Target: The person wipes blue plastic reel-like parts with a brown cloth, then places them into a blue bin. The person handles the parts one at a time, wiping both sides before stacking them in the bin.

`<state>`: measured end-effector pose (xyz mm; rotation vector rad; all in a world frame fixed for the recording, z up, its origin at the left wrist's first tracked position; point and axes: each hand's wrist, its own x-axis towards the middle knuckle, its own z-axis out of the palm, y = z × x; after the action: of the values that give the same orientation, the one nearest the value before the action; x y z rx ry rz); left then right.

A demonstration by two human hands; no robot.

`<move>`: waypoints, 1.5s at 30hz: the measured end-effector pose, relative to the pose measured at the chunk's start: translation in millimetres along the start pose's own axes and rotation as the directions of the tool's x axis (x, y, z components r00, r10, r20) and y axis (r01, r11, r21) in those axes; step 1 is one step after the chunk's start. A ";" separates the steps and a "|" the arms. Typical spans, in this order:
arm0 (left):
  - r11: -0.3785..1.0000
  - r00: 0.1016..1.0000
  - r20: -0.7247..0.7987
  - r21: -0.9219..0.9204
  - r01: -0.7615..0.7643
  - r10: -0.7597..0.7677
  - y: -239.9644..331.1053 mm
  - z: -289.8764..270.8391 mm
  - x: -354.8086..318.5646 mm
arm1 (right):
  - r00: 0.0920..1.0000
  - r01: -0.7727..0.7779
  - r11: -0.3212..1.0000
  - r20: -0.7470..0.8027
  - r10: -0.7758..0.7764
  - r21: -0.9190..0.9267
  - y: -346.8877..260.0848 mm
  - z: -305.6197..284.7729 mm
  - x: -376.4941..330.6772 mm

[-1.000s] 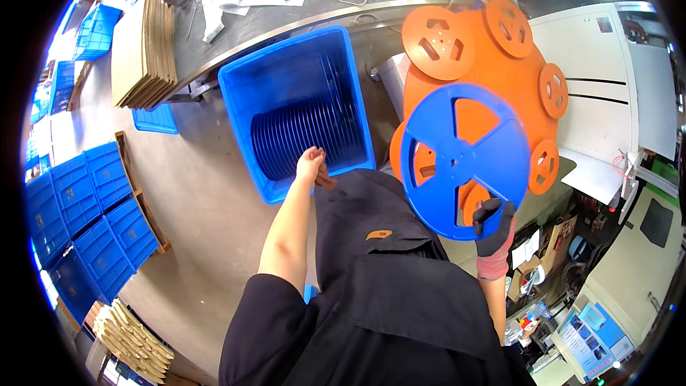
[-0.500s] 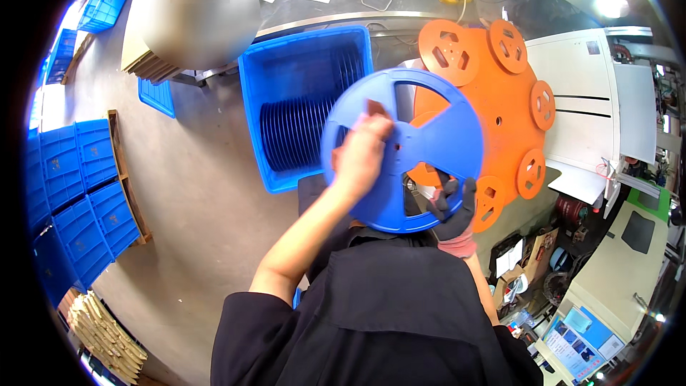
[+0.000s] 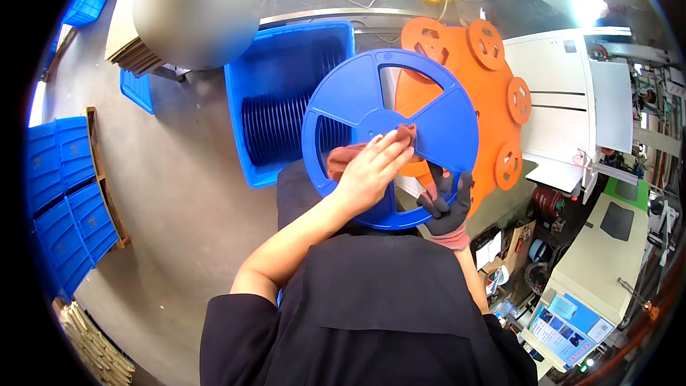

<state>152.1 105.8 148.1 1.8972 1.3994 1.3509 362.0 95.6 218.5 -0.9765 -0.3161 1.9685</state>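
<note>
A large blue plastic reel (image 3: 446,118) with wedge-shaped cut-outs is held up in front of me. My left hand (image 3: 373,171), bare, presses a reddish-brown cloth (image 3: 346,160) against its face just below the hub. Part of the cloth shows beyond the fingertips, and another part hangs at a cut-out on the left. My right hand (image 3: 450,207), in a grey and pink glove, grips the reel's lower right rim, with fingers through a cut-out.
Behind the reel stands a big orange disc (image 3: 489,93) carrying several small orange reels (image 3: 487,44). To its left, a blue crate (image 3: 238,86) holds a row of dark discs (image 3: 275,129). Stacked blue crates (image 3: 61,150) line the far left. A white cabinet (image 3: 550,71) stands right.
The reel has turned, so its cut-outs sit differently. My left hand and the cloth have moved from left of the hub to below it. The right hand still grips the lower right rim.
</note>
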 end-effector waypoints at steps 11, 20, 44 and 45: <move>0.919 0.911 0.143 -0.026 0.394 -0.387 -74.6 -110.4 -29.5 | 0.988 0.138 0.987 -0.084 -0.130 0.087 -36.7 42.3 31.1; 0.913 0.901 0.421 0.401 -0.079 -0.107 -41.7 -87.5 -32.4 | 0.988 0.052 0.998 0.141 -0.056 0.028 -61.0 38.5 36.6; -0.467 0.585 0.586 -0.807 0.361 -0.561 -57.5 -85.6 -77.9 | 0.878 0.245 0.890 -0.302 -0.372 -0.385 -70.7 -39.2 16.9; -0.466 0.582 0.580 -0.812 0.352 -0.570 -60.2 -84.3 -78.1 | 0.882 0.234 0.892 -0.301 -0.362 -0.386 -69.8 -42.7 16.8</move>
<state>47.7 43.4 103.0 -0.1463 0.4900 1.2310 430.9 142.7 220.4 -1.4003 -0.5730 1.4337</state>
